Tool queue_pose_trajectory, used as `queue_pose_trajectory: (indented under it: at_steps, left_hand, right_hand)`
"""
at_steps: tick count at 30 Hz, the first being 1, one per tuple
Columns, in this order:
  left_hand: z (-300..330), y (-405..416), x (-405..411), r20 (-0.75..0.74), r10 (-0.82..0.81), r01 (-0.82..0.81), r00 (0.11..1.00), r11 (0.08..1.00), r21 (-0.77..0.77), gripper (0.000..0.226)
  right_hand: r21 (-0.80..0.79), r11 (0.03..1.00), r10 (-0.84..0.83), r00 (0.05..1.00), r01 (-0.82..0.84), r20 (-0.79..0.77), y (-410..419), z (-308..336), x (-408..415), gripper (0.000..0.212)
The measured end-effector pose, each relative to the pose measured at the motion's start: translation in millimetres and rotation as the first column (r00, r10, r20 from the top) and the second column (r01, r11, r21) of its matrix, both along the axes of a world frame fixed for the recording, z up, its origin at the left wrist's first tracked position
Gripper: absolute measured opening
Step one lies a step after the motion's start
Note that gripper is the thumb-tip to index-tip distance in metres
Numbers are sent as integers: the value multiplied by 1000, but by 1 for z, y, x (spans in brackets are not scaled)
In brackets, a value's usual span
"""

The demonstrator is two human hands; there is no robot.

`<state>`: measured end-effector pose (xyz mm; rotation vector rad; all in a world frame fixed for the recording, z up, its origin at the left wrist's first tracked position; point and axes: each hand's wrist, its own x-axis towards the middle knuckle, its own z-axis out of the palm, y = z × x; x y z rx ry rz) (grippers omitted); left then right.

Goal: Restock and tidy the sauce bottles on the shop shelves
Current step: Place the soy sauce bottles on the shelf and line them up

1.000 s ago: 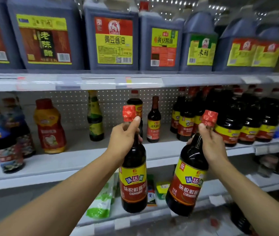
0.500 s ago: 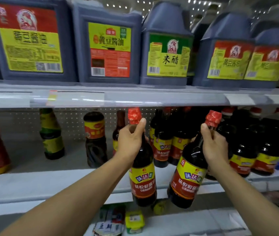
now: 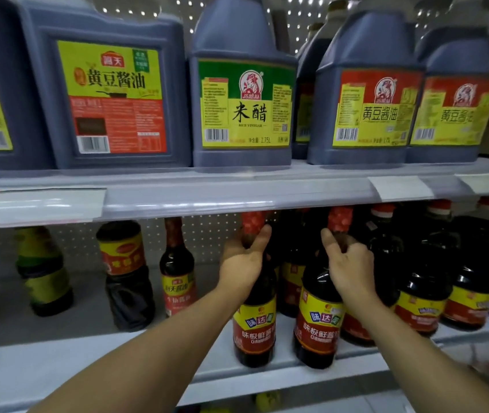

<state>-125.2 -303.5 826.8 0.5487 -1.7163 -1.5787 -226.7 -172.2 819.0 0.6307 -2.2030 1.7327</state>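
Both hands, left (image 3: 241,260) and right (image 3: 346,263), each grip the neck of a dark glass soy sauce bottle with red foil cap, left bottle (image 3: 255,320) and right bottle (image 3: 319,317), which a second ago hung tilted below the shelf edge. Now both stand upright at the front of the white middle shelf (image 3: 94,350), so placing looks nearly done. Count: two held bottles, five large blue-grey jugs (image 3: 241,93) above.

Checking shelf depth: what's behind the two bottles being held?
Behind the left bottle and right bottle, gripped by the left hand and right hand, stand more dark bottles. How many rows is hidden.
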Motion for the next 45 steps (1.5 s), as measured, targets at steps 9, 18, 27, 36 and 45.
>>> queue_pose_trajectory:
  at_steps: [9,18,27,36,45]
  left_hand:
    - [-12,-6,-24,-33,24,-26,999,997,-67,31]
    - [-12,0,-29,16,7,-4,1000,984,-179,37]
    - [-76,-2,22,239,-175,179,955,984,1,33]
    - [-133,4,29,446,-95,157,890,982,-105,83]
    - [-145,6,10,509,61,60,859,974,-217,80]
  right_hand:
    - [-46,997,67,998,-66,18,-12,-13,-21,36]
    - [6,995,104,994,-104,-19,-15,-23,-29,30]
    - [169,932,275,929,-321,247,32,-89,6,67]
    - [279,936,152,959,-217,238,26,-142,21,98]
    - [282,916,198,933,-286,302,24,-140,11,96]
